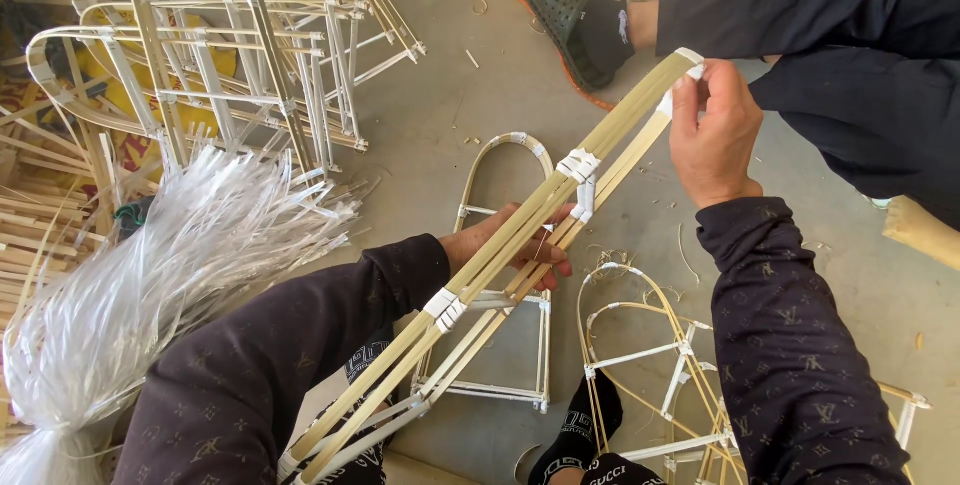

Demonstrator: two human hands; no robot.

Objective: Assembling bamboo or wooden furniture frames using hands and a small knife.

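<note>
The person sits on the floor and holds a long bundle of thin bamboo sticks that slants up from low on the left to high on the right. White tape is wrapped around the bundle in a few spots.

The right hand is up at the top end of the bundle. Its fingers are pressed together there, pinching the white-taped tip of the sticks.

The left hand is lower down, near the middle of the bundle. It is behind the sticks, with its fingers curled around them from underneath. The sticks cover part of this hand, so only the fingers and a bit of the palm show.

Both arms wear dark sleeves with a small pattern.

Under the bundle, on the floor, lies a small frame with a round top made of the same sticks and white tape. Another frame like it lies to the right, by the person's foot in a black sock.

On the left is a big bunch of shiny clear plastic strips, tied at the bottom. Behind it is a pile of finished frames.

At the top, another person sits close by in dark trousers, with a dark shoe on the floor.
</note>
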